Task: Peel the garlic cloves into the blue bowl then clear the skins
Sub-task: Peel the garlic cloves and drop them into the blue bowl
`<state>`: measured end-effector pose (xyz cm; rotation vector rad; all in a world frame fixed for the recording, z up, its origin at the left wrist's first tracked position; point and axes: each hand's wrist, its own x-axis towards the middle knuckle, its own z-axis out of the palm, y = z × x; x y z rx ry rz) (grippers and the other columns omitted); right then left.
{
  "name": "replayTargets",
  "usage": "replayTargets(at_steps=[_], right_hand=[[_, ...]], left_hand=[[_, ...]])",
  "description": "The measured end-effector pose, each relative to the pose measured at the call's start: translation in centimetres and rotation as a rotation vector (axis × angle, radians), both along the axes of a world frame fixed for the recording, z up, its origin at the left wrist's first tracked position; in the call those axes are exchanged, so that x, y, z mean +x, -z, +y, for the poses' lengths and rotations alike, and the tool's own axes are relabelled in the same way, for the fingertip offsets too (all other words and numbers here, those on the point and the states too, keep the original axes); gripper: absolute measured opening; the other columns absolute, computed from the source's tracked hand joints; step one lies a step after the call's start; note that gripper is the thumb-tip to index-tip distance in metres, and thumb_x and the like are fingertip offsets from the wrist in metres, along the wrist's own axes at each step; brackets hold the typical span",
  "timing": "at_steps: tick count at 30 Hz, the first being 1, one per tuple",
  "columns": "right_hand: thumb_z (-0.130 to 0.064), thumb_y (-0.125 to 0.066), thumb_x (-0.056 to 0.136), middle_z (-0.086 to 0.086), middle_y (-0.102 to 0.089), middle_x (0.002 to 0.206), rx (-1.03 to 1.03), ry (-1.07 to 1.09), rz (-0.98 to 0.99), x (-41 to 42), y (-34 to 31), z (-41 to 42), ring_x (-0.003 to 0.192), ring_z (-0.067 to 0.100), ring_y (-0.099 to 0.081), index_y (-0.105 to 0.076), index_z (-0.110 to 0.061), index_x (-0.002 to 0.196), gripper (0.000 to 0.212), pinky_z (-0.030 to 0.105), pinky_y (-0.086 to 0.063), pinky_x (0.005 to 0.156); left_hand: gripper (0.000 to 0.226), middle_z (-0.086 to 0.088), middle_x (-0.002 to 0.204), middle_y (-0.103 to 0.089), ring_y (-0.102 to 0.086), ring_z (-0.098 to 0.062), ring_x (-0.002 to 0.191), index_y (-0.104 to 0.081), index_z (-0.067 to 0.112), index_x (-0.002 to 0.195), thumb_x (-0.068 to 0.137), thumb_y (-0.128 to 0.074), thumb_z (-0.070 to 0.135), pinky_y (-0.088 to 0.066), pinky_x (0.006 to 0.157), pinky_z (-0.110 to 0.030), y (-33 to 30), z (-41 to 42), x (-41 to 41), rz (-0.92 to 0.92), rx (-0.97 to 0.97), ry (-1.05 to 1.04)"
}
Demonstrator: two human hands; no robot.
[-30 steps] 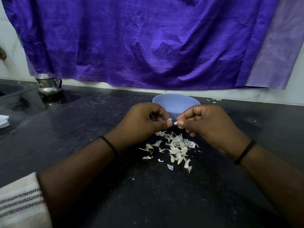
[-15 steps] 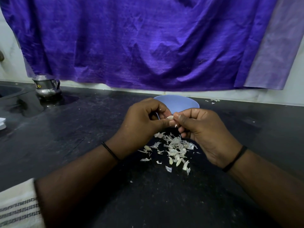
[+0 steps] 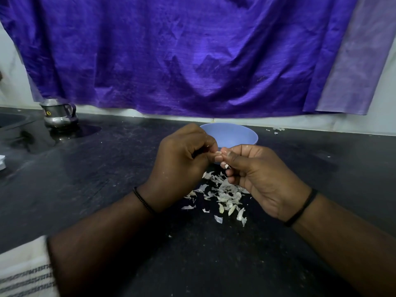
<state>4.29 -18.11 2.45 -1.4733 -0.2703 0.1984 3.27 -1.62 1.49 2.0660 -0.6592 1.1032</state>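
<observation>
My left hand [image 3: 182,163] and my right hand [image 3: 257,176] meet in mid-air just in front of the blue bowl [image 3: 237,135]. Between their fingertips they pinch a small garlic clove [image 3: 218,154], mostly hidden by fingers. A scrap of pale skin [image 3: 226,166] sticks out under my right thumb. Below the hands, a pile of white garlic skins and a few cloves [image 3: 225,196] lies on the black countertop [image 3: 107,179]. The bowl's inside is hidden from this angle.
A small steel pot [image 3: 57,113] stands at the back left beside a sink edge. A purple cloth [image 3: 182,54] hangs over the back wall. A few skin flakes [image 3: 276,130] lie at the back right. A white striped cloth [image 3: 23,273] lies at the bottom left.
Both hands have stayed together on the clove in front of the bowl; the right hand has turned so its thumb works lower, and a skin scrap now shows beneath it.
</observation>
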Motion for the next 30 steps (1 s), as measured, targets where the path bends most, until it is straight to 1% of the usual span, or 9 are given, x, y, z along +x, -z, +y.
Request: replayTargets(at_steps=[6,9,12,14,17,19,22,25,30], right_hand=[[-0.016,-0.067,0.091,-0.001,-0.064,0.063,0.062,0.063,-0.01,-0.4,0.1,0.4,0.057,0.006,-0.053,-0.07,-0.007,0.08,0.014,0.021,-0.049,0.056],[-0.016,-0.068,0.091,-0.004,-0.065,0.061,0.1,0.163,-0.107,-0.6,0.4,1.0,0.057,0.005,-0.054,-0.069,-0.008,0.081,0.013,0.019,-0.049,0.056],[-0.012,-0.07,0.09,-0.007,-0.069,0.061,0.026,0.252,-0.364,-0.9,0.3,1.0,0.056,-0.001,-0.06,-0.069,-0.01,0.08,0.01,0.014,-0.048,0.056],[-0.011,-0.071,0.088,-0.005,-0.073,0.069,-0.016,0.287,-0.517,-0.8,0.1,0.7,0.062,0.0,-0.065,-0.07,-0.013,0.08,0.008,0.016,-0.051,0.061],[-0.013,-0.073,0.087,-0.005,-0.073,0.078,-0.066,0.341,-0.684,-0.6,0.3,0.5,0.074,0.007,-0.069,-0.07,-0.02,0.081,0.01,0.024,-0.055,0.07],[-0.015,-0.074,0.087,-0.01,-0.071,0.077,-0.109,0.398,-0.813,-0.5,0.5,0.4,0.076,0.005,-0.067,-0.07,-0.023,0.08,0.011,0.019,-0.053,0.071],[-0.019,-0.073,0.088,-0.011,-0.068,0.08,-0.243,0.505,-1.109,-0.2,0.5,0.1,0.078,0.006,-0.064,-0.07,-0.015,0.085,0.006,0.016,-0.048,0.072],[-0.014,-0.072,0.089,0.003,-0.069,0.081,-0.336,0.526,-1.365,0.3,0.5,-0.4,0.077,0.018,-0.062,-0.07,-0.004,0.083,0.012,0.019,-0.046,0.076],[-0.002,-0.072,0.088,0.01,-0.069,0.082,-0.53,0.468,-1.635,1.3,0.4,-1.2,0.074,0.029,-0.063,-0.072,0.001,0.086,0.004,0.034,-0.048,0.075]], left_hand=[[0.013,0.005,0.079,-0.055,-0.052,-0.01,0.068,-0.066,0.009,0.08,0.08,-0.078,0.005,-0.04,0.061,-0.013,0.1,-0.1,0.1,0.006,0.04,-0.014],[0.014,0.007,0.079,-0.054,-0.051,-0.007,0.07,-0.063,0.011,0.082,0.082,-0.077,0.007,-0.039,0.062,-0.012,0.2,-0.5,0.2,0.02,0.012,-0.035],[0.017,0.01,0.078,-0.054,-0.052,-0.002,0.065,-0.062,0.017,0.081,0.083,-0.076,0.006,-0.042,0.059,-0.012,0.4,-1.0,0.2,0.109,-0.158,0.028],[0.019,0.007,0.076,-0.055,-0.052,-0.002,0.058,-0.061,0.02,0.08,0.085,-0.074,0.007,-0.047,0.052,-0.019,0.2,-1.4,0.1,0.199,-0.289,0.095],[0.012,-0.002,0.066,-0.056,-0.053,-0.008,0.05,-0.061,0.012,0.081,0.087,-0.07,0.007,-0.048,0.045,-0.023,-0.1,-1.8,-0.4,0.306,-0.459,0.223],[0.009,-0.001,0.061,-0.056,-0.053,-0.012,0.05,-0.061,0.008,0.082,0.088,-0.067,0.006,-0.047,0.043,-0.024,-0.3,-2.1,-0.8,0.379,-0.557,0.303],[0.008,-0.003,0.061,-0.055,-0.052,-0.014,0.051,-0.062,0.008,0.083,0.082,-0.067,0.013,-0.045,0.042,-0.025,-0.5,-2.4,-1.2,0.517,-0.691,0.422],[0.011,-0.005,0.061,-0.055,-0.051,-0.014,0.051,-0.063,0.007,0.084,0.078,-0.066,0.017,-0.044,0.043,-0.025,-0.7,-2.3,-1.5,0.652,-0.74,0.519],[0.02,-0.003,0.073,-0.057,-0.051,-0.01,0.053,-0.063,0.003,0.091,0.076,-0.065,0.016,-0.043,0.043,-0.023,-1.0,-1.7,-1.5,0.809,-0.764,0.585]])
